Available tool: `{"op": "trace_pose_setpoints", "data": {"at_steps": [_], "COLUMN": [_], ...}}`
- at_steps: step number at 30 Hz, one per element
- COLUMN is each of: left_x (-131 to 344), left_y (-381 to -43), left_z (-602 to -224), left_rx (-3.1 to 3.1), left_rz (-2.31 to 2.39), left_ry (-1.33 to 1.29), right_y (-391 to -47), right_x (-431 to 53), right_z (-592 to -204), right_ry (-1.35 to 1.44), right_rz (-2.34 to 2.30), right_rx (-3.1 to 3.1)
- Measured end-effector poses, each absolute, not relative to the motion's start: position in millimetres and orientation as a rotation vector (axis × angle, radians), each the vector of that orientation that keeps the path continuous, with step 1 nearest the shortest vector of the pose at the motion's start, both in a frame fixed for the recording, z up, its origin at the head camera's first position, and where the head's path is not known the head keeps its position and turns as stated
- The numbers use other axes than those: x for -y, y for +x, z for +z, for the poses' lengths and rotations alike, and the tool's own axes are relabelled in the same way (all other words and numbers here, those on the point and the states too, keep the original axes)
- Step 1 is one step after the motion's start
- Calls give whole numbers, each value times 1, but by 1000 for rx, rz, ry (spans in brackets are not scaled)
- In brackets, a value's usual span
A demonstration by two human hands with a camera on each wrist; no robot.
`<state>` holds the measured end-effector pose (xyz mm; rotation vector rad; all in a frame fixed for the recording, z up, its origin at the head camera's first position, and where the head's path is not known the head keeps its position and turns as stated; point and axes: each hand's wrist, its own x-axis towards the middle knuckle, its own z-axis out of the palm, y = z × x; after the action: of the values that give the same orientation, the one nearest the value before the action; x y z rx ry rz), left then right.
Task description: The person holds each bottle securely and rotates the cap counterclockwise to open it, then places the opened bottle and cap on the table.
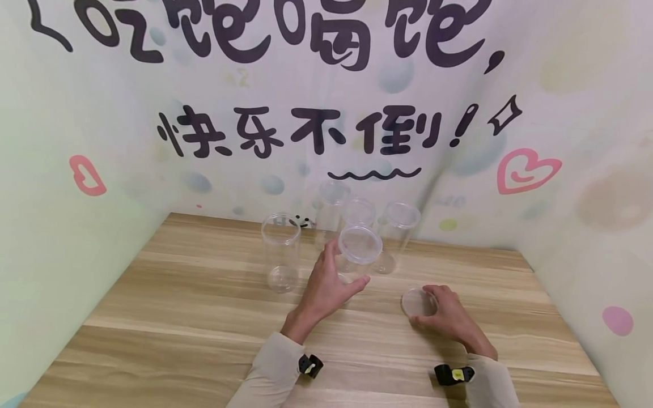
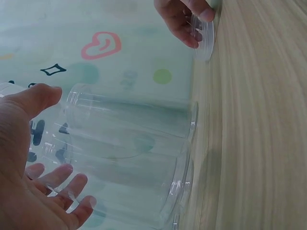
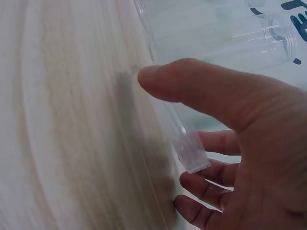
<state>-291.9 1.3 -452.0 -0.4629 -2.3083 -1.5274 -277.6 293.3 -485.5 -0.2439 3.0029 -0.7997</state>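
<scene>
Your right grip (image 1: 446, 310) holds the lid (image 1: 418, 302), lower right of the frame.
Your left grip (image 1: 327, 284), spread wide, half rounds a jar (image 1: 355, 267) near centre.

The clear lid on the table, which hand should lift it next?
Probably the right hand: its thumb and fingers are at the clear lid. The left hand is around a clear jar.

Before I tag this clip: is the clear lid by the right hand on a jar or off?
Off: the head view shows the clear lid in the right hand, apart from all the clear jars.
</scene>
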Motion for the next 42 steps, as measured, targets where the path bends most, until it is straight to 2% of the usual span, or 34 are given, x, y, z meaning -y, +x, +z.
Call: {"op": "trace_pose_setpoints", "data": {"at_steps": [13, 29, 35, 42], "left_x": [-1, -1, -1, -2], "left_y": [-291, -290, -289, -289], "left_z": [-451, -452, -451, -451], "left_rx": [2319, 2313, 2339, 2372], "left_rz": [-1571, -1570, -1541, -1491], "left_ry": [-488, -533, -531, -573], "right_y": [-276, -271, -267, -259], "right_x": [-293, -295, -286, -255], "right_z": [-482, -476, -455, -417], "right_ry": [-159, -266, -381, -520], "right_rz": [-821, -834, -914, -1010], "right_rx": [-2909, -2957, -3038, -3118]}}
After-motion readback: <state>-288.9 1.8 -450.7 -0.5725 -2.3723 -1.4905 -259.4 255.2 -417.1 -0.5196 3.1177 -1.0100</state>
